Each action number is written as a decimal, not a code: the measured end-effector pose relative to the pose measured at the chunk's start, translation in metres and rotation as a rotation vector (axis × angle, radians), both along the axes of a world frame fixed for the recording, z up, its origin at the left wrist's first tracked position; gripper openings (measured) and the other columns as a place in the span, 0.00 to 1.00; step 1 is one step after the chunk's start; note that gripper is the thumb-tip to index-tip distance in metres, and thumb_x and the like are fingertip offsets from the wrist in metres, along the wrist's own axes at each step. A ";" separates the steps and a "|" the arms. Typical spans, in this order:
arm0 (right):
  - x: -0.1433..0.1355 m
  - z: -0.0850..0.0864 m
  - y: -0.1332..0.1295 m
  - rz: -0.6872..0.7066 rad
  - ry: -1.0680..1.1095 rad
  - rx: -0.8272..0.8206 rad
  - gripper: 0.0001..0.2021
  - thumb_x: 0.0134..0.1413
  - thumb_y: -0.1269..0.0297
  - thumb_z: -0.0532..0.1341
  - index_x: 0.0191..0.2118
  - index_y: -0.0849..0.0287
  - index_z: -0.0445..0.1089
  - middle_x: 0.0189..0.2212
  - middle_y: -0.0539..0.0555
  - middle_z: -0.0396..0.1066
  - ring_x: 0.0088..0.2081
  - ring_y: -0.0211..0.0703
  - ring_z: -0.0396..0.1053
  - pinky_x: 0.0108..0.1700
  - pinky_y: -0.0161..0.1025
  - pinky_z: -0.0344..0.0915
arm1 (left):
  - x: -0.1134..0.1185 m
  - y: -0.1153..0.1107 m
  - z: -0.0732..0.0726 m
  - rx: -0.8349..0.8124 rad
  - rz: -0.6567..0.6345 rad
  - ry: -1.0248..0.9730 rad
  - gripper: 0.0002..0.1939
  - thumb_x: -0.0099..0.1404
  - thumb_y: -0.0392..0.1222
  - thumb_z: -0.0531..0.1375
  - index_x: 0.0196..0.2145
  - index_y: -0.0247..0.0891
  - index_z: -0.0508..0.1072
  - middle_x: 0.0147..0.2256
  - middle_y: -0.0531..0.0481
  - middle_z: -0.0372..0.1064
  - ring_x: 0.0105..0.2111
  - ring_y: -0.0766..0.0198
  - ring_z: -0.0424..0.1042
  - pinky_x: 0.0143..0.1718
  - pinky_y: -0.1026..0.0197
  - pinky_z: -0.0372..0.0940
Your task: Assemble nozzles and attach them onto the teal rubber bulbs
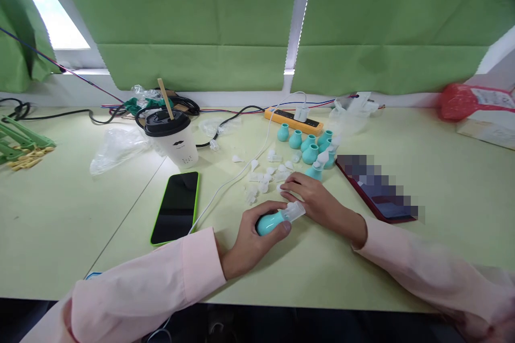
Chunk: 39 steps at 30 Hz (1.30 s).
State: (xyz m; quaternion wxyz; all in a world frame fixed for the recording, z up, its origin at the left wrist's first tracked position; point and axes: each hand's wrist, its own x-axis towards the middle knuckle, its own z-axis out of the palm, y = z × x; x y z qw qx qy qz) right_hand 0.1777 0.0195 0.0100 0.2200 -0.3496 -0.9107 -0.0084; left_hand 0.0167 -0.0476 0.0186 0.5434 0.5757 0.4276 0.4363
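Near the left edge of the desk [225, 284], green plastic pieces [22, 142] lie beside a small pile of tan pieces [30, 158]. Toward the back edge come a crumpled clear bag [116, 150] and a white cup [177, 144] with a black lid and a stirrer standing in it. In front of the cup, a phone with a green edge [176, 208] lies flat, a white cable [225, 182] running past it toward the yellow power strip [293, 120] at the back. The left hand [257, 236] has its fingers closed around a teal bulb [270, 223] with a clear tip [294, 211], tilted up to the right. Beyond it, small white parts [263, 178] are scattered mid-desk. The right hand [311, 198] reaches to their near side, fingers curved and slightly spread; whether they grip a part is unclear. Behind it stands a cluster of teal bulbs [309, 154]. Farther right lies a dark red phone [376, 190], and a red bag [462, 102] sits by the back right corner.
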 end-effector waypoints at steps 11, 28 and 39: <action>0.047 0.026 -0.038 0.136 0.809 -0.484 0.13 0.36 0.78 0.65 0.29 0.51 0.73 0.26 0.49 0.71 0.28 0.38 0.69 0.27 0.34 0.68 | 0.005 0.000 0.003 0.019 0.020 0.137 0.14 0.49 0.41 0.62 0.33 0.32 0.74 0.34 0.46 0.73 0.35 0.59 0.70 0.34 0.64 0.66; 0.047 0.032 -0.040 0.163 0.573 -0.572 0.06 0.38 0.72 0.65 0.27 0.55 0.74 0.24 0.51 0.72 0.25 0.37 0.70 0.24 0.33 0.66 | 0.004 0.001 -0.005 0.402 -0.055 0.344 0.12 0.53 0.43 0.59 0.33 0.32 0.74 0.21 0.49 0.67 0.20 0.68 0.63 0.20 0.67 0.58; 0.050 0.034 -0.040 0.185 0.418 -0.486 0.03 0.43 0.69 0.62 0.27 0.55 0.74 0.24 0.52 0.73 0.24 0.36 0.69 0.24 0.31 0.66 | 0.005 0.000 -0.008 0.526 -0.076 0.435 0.14 0.55 0.42 0.58 0.36 0.30 0.73 0.19 0.50 0.61 0.17 0.70 0.57 0.18 0.66 0.52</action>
